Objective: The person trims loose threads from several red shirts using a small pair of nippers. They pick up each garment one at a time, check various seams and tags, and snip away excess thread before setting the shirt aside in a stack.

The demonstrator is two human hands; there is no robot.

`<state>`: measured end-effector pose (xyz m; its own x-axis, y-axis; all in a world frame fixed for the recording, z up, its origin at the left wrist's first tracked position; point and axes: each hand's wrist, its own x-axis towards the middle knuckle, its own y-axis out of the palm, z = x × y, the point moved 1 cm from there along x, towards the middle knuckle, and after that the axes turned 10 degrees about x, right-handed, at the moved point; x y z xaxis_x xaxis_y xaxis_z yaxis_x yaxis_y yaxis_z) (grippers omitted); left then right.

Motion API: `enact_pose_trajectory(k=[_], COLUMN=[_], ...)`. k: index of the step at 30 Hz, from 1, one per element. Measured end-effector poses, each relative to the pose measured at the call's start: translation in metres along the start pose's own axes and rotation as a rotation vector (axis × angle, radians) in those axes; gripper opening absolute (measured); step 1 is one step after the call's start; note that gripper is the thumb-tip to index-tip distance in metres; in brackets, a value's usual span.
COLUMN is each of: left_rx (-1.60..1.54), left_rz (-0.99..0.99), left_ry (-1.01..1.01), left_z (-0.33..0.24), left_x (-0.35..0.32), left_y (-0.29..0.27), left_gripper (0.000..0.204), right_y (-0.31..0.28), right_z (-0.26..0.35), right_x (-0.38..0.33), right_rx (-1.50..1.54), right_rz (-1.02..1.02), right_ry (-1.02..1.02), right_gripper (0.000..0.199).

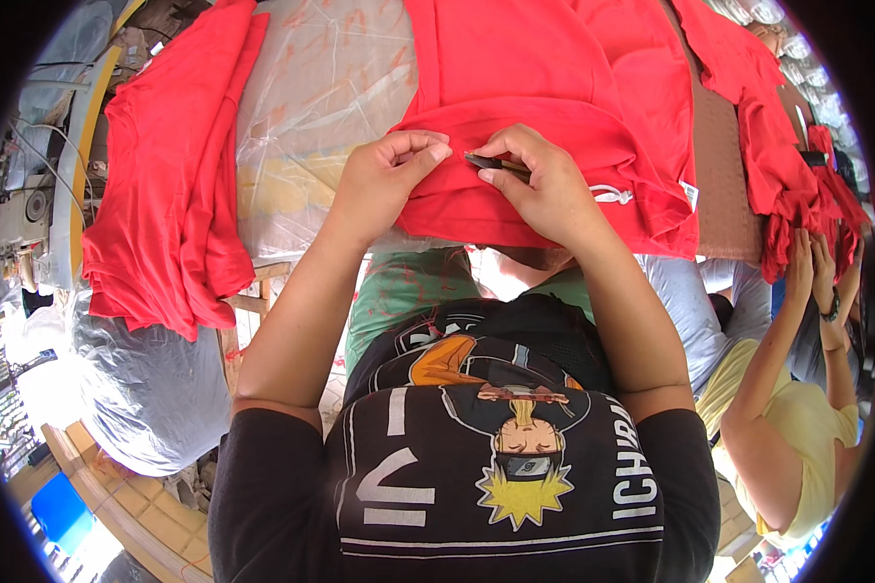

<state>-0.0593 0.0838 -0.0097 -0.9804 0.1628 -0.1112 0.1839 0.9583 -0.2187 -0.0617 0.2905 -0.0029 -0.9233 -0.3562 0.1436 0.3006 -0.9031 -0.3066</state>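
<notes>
A red garment (544,78) lies spread in front of me, its near part folded into a band. My left hand (389,185) is over the band's left end, thumb and forefinger pinched together; what is between them, if anything, is too small to make out. Closed around small dark thread snips (486,162), my right hand (549,189) is just to the right, with the tip pointing at the left fingertips. A white drawstring (612,194) shows beside the right wrist, and a white label (689,195) sits at the garment's right edge.
Another red garment (175,185) hangs over the table's left part. Clear plastic (311,87) covers the tabletop between the garments. At the right, a co-worker in a yellow shirt (778,447) handles more red cloth (787,175). A grey plastic-covered bundle (151,389) stands lower left.
</notes>
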Motion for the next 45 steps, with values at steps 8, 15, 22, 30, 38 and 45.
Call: enact_pose_trajectory(k=[8, 15, 22, 30, 38, 45], left_rx=[0.143, 0.448, 0.779, 0.968, 1.238, 1.225], left_rz=[-0.004, 0.653, 0.545, 0.755, 0.713, -0.017], left_ry=[0.093, 0.491, 0.793, 1.016, 1.229, 0.869], left_z=[-0.007, -0.106, -0.163, -0.189, -0.12, -0.045], left_x=[-0.005, -0.05, -0.075, -0.085, -0.064, 0.059], left_y=[-0.002, -0.083, -0.115, -0.061, 0.033, 0.069], left_gripper=[0.02, 0.024, 0.02, 0.024, 0.034, 0.031], right_y=[0.001, -0.017, -0.049, -0.099, -0.13, -0.143], right_z=[0.004, 0.014, 0.023, 0.074, 0.05, 0.054], right_x=[0.002, 0.0, -0.001, -0.02, -0.052, -0.064], right_rx=[-0.088, -0.2, -0.188, -0.121, -0.094, -0.153], right_rz=[0.033, -0.062, -0.236, -0.433, -0.601, -0.638], right_ry=[-0.041, -0.024, -0.02, 0.28, 0.089, -0.011], right_gripper=[0.016, 0.02, 0.027, 0.027, 0.024, 0.027])
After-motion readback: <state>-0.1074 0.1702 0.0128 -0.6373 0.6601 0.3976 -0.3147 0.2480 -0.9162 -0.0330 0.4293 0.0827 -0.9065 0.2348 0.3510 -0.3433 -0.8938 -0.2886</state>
